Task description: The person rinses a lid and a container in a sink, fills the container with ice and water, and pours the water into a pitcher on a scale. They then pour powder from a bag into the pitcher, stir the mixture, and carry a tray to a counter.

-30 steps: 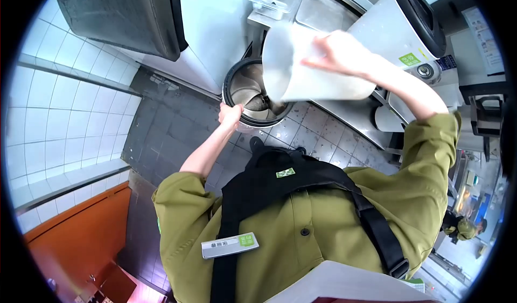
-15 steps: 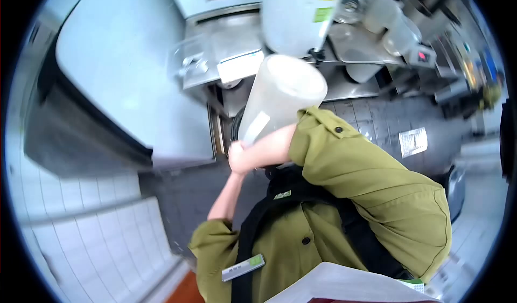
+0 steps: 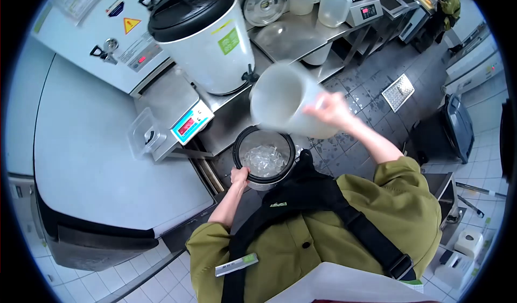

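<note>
Scale (image 3: 195,121), display lit red, sits left of centre. Left hand (image 3: 240,176) grips the black-rimmed bucket (image 3: 265,184) mid-frame, with clear ice-like pieces (image 3: 264,161) inside. Above it, a tilted, translucent container (image 3: 288,101) is gripped by the right hand (image 3: 331,110).

Ahead of the left hand (image 3: 240,177), the stainless-steel counter (image 3: 293,39) bears a digital scale (image 3: 191,122), a clear plastic container (image 3: 145,136) beside it, and a white drink dispenser (image 3: 215,55). Beyond the right hand (image 3: 331,109) are a round metal lid (image 3: 265,5) and translucent jugs (image 3: 335,4). Rightward of that grip, the tiled floor (image 3: 371,109) carries a dark bin (image 3: 444,130).
</note>
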A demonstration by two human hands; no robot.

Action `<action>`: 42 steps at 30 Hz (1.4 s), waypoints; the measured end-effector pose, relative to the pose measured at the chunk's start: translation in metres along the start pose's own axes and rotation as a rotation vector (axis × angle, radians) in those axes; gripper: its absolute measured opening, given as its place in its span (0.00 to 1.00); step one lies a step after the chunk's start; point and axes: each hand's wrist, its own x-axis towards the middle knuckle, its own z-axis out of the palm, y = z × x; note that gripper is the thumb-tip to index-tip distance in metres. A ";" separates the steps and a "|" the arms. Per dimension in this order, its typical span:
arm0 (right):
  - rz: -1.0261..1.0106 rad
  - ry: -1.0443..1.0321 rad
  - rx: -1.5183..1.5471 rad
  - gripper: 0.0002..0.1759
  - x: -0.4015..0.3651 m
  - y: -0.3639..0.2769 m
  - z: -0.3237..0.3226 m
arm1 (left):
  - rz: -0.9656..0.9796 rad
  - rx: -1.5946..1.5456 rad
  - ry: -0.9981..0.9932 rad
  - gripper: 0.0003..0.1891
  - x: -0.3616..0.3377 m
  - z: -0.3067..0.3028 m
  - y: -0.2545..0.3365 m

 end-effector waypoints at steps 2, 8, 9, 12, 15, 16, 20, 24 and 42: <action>0.016 0.377 0.416 0.19 0.017 0.022 -0.052 | 0.018 0.059 0.009 0.23 0.010 0.017 0.021; 0.022 0.670 0.459 0.18 0.134 0.075 -0.114 | 0.011 0.017 0.023 0.19 0.061 0.085 0.078; -0.023 0.682 0.453 0.18 0.162 0.086 -0.114 | -0.008 -0.005 0.027 0.19 0.070 0.097 0.091; -0.175 0.765 0.436 0.18 0.216 0.093 -0.111 | -0.083 -0.100 0.011 0.18 0.098 0.132 0.122; 0.043 0.472 0.519 0.37 0.254 0.113 -0.101 | -0.111 -0.259 0.024 0.13 0.139 0.172 0.135; 0.014 0.471 0.509 0.35 0.261 0.113 -0.096 | -0.116 -0.304 0.033 0.12 0.147 0.183 0.146; -0.170 0.582 0.219 0.26 0.257 0.130 -0.099 | -0.148 -0.485 -0.063 0.13 0.197 0.228 0.175; -0.217 0.742 0.344 0.21 0.199 0.206 -0.101 | -0.211 -0.609 -0.029 0.17 0.259 0.275 0.198; 0.346 0.609 -0.209 0.20 0.058 0.390 -0.089 | 0.115 -0.347 -0.010 0.30 0.349 0.290 0.220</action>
